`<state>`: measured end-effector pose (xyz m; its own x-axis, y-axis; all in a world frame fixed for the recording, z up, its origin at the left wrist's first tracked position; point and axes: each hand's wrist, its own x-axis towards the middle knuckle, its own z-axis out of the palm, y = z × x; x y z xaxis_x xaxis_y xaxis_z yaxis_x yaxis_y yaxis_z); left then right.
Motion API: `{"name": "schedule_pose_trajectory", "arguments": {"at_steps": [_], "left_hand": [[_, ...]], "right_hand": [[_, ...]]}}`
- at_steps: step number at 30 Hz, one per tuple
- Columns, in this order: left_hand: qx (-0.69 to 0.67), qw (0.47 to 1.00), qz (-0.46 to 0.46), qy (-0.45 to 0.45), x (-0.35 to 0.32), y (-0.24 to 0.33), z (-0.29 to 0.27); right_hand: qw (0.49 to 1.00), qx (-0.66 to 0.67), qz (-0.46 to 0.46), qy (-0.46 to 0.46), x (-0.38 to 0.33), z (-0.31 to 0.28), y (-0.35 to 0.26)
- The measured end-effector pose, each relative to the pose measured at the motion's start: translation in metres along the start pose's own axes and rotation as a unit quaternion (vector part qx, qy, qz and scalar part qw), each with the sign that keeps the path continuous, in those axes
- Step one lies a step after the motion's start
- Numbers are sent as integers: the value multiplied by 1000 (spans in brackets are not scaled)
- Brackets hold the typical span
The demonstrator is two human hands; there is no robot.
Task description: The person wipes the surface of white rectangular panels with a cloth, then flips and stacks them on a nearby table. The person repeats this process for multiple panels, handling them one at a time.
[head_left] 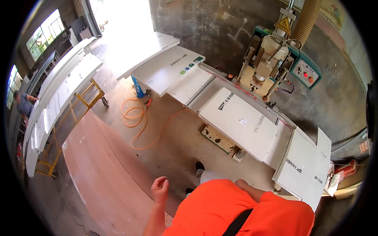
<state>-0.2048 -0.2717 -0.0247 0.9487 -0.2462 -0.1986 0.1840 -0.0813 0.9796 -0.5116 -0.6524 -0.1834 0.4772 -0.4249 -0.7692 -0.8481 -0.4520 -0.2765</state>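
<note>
My left hand (160, 190) is raised in front of me at the lower middle, fingers loosely curled in, with nothing seen in it. Beyond it, the pinkish-brown board (98, 157) slopes away to the left. My right hand (241, 184) shows only in part at the edge of my orange shirt; its fingers are hidden. Nearest to that hand is a long workbench with a white panel (240, 122) lying flat on it. Another white panel (296, 165) lies at the bench's right end, apart from both hands.
A drilling machine (271, 55) with a control box (305, 74) stands behind the bench. More white panels (169, 65) lie at its far left end. An orange hose (136, 114) coils on the floor. At the left, a yellow wheeled cart (88, 94) carries panels; a person (24, 104) stands beyond.
</note>
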Motion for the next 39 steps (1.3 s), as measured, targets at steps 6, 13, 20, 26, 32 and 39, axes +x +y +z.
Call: {"name": "schedule_pose_trajectory", "arguments": {"at_steps": [6,13,20,26,32,39], "left_hand": [[-14,995,9,-96,41,20,61],[-61,994,-31,-89,99,37,109],[-99,985,-125,-59,133,28,113],[-94,979,-176,-45,181,27,81],[-111,983,-149,1,268,24,10],[-151,973,-118,130,372,41,-130]], "right_hand": [[992,123,-3,26,56,-6,-15],[968,208,-139,13,133,-98,-91],[956,282,-70,37,114,-136,-176],[953,290,-83,-40,130,-160,-262],[935,285,-204,-61,177,-188,-429],[929,269,-247,-54,209,-219,-630]]}}
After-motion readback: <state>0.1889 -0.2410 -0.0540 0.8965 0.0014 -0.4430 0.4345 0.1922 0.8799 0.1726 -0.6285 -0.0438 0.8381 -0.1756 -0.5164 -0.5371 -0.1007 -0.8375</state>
